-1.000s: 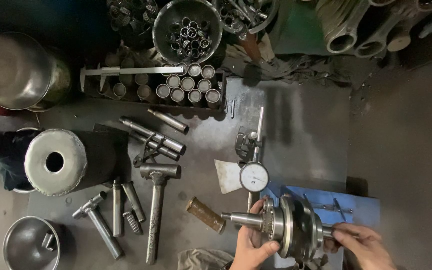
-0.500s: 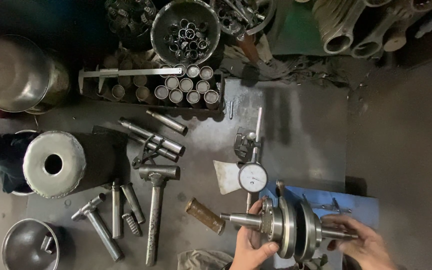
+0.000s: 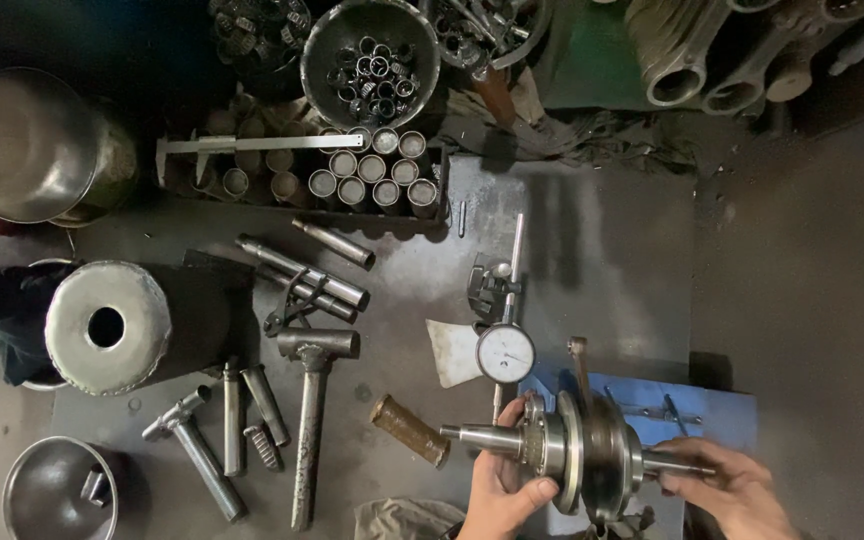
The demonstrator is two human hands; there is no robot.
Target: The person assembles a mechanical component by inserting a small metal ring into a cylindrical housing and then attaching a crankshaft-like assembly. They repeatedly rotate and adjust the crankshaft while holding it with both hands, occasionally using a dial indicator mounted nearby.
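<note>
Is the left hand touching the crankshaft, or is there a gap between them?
Touching. The head view shows the left hand wrapped on the left side of the crankshaft, thumb and fingers pressed against its metal with no gap.

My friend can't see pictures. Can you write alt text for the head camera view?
Two hands, left and right, hold a metal crankshaft by its two ends over a blue stand. A dial gauge sits just behind it, with hammers, steel rods and bowls spread over the dark bench.

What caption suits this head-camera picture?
Two hands, left hand and right hand, hold a crankshaft beside a dial gauge.
</note>
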